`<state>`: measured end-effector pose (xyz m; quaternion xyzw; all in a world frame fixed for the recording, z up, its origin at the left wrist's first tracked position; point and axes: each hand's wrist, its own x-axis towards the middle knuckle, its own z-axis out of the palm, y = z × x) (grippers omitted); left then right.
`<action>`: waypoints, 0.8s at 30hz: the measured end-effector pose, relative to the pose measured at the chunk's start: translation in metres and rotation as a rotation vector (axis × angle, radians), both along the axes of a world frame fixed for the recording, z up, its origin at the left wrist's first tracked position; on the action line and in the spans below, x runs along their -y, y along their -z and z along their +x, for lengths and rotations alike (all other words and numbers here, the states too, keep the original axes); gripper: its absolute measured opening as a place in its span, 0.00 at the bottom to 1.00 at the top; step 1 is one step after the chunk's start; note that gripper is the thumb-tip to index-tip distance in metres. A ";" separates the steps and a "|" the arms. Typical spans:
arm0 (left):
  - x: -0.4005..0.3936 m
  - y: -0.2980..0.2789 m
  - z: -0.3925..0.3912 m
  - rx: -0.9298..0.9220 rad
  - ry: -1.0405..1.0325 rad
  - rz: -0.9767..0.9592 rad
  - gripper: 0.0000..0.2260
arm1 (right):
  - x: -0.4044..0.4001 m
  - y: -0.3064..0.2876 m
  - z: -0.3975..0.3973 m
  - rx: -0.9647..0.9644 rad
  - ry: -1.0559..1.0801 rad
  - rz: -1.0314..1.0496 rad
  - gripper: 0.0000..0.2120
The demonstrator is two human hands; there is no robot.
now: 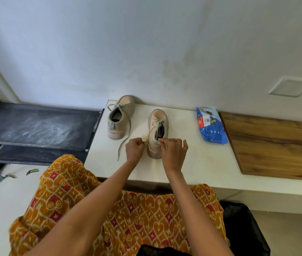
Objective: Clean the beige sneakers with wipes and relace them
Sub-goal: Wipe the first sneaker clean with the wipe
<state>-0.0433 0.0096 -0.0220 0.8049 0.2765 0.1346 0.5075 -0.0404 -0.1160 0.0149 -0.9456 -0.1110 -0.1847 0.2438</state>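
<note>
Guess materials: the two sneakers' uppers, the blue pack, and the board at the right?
Sneakers: matte beige uppers, probably canvas or suede-like fabric; no shine, soft creases. Soles look like pale rubber. Blue pack: glossy plastic film, crinkled, with printed label. Board: wood-grain surface, likely laminate given the flat, even finish; solid wood cannot be excluded.

Single head-worn wide-angle view, looking forward and steeply down from above the person's lap, facing the wall, white worktop (192,159) near and central, forearms entering from the bottom edge, frame edges bowed by lens.
</note>
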 end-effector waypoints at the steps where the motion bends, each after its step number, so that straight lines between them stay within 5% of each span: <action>1: 0.008 0.003 -0.001 -0.006 0.012 0.006 0.08 | 0.000 0.001 0.000 0.008 0.001 -0.002 0.08; 9: 0.033 0.015 -0.047 0.182 0.047 0.025 0.04 | 0.004 0.002 -0.001 -0.037 -0.040 0.074 0.10; 15: 0.031 0.014 -0.064 0.231 0.107 -0.025 0.03 | 0.016 0.023 -0.048 -0.540 -0.138 0.526 0.23; 20: 0.021 0.008 -0.061 0.187 0.444 0.154 0.09 | 0.022 0.020 -0.032 -0.495 -0.093 0.561 0.09; 22: 0.013 0.001 -0.055 0.313 0.575 0.375 0.11 | 0.036 0.015 -0.017 -0.454 0.056 0.502 0.08; 24: 0.004 -0.008 -0.044 0.476 0.491 0.632 0.13 | 0.049 0.014 -0.001 -0.433 0.229 0.519 0.09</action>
